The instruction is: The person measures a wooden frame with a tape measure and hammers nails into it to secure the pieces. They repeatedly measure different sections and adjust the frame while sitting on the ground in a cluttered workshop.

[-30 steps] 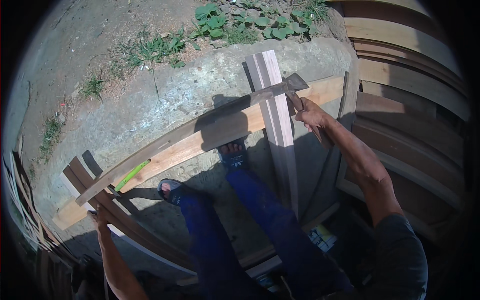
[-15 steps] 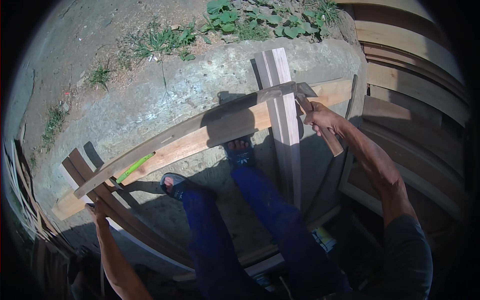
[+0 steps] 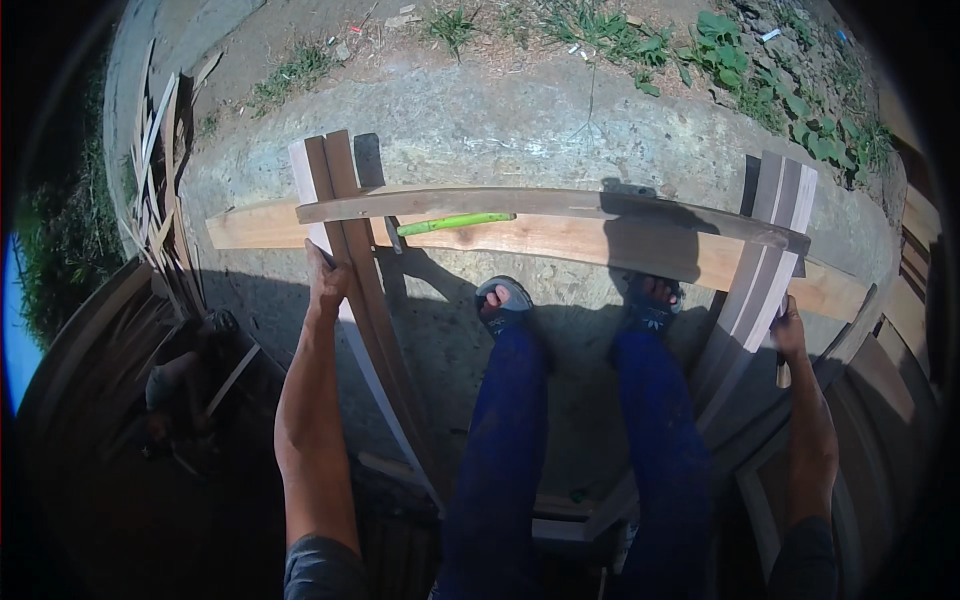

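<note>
A wooden frame stands around my legs, with a left post (image 3: 365,290), a right post (image 3: 757,265) and a narrow crosspiece (image 3: 560,203) lying over both. Under the crosspiece a wider pale board (image 3: 480,237) spans the ground. My left hand (image 3: 330,283) is closed on the left post just below the crosspiece. Beside the right post, my right hand (image 3: 790,330) is closed around a hammer (image 3: 783,373); only the end of its wooden handle shows. A second hammer with a bright green handle (image 3: 455,223) rests at the crosspiece near the left post.
Thin wood strips (image 3: 160,170) are piled at the far left. What looks like a person (image 3: 185,385) is in shadow below them. Stacked boards (image 3: 880,400) stand on the right. Weeds (image 3: 740,70) edge the concrete slab (image 3: 480,120). My feet stand inside the frame.
My view has swung left, so the frame sits further right and level. My right hand has come down from the crosspiece's right end to the right post, hammer still held. The left stays on its post.
</note>
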Demonstrator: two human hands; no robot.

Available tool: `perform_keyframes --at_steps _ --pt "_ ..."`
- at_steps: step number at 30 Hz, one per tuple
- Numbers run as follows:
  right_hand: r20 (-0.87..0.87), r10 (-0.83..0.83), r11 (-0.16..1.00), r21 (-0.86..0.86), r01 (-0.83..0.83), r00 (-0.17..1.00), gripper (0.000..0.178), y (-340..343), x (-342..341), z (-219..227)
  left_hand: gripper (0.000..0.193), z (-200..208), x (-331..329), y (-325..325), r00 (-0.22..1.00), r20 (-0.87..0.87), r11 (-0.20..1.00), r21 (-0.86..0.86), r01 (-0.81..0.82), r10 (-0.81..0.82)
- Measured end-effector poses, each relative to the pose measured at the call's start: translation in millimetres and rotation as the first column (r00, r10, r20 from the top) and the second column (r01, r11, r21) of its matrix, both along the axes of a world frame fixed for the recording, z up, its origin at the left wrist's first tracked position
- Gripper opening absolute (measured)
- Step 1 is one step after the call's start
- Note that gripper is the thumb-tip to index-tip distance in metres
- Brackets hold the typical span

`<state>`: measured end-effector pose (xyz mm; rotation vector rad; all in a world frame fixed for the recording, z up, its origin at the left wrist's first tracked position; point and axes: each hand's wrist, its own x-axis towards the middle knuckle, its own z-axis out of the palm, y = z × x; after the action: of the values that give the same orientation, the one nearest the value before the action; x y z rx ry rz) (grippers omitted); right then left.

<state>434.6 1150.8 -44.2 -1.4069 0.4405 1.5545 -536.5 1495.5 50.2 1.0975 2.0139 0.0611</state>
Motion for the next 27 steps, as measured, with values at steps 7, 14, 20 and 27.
perform_keyframes --at_steps 7,14,20,27 --pt "0.595 0.424 0.886 -0.116 -0.449 0.683 0.046 64.0 -114.4 33.4 0.098 -5.8 -21.6 -16.2 0.970 -0.187 0.985 0.053 0.165 -0.153" --pt "0.668 0.708 0.584 -0.737 -0.341 -0.230 0.076 84.5 -204.8 68.1 0.089 27.8 23.4 -7.5 0.963 -0.209 0.983 0.036 0.183 -0.171" --pt "0.574 0.724 0.510 -0.819 -0.263 -0.383 0.079 106.6 -213.5 67.5 0.088 18.4 17.6 -49.4 0.940 -0.308 0.953 0.213 0.217 -0.146" --pt "0.654 0.594 0.562 -0.754 -0.340 -0.468 0.086 100.5 -198.4 60.4 0.052 71.3 69.9 -269.5 0.965 -0.226 0.909 0.362 0.207 -0.130"
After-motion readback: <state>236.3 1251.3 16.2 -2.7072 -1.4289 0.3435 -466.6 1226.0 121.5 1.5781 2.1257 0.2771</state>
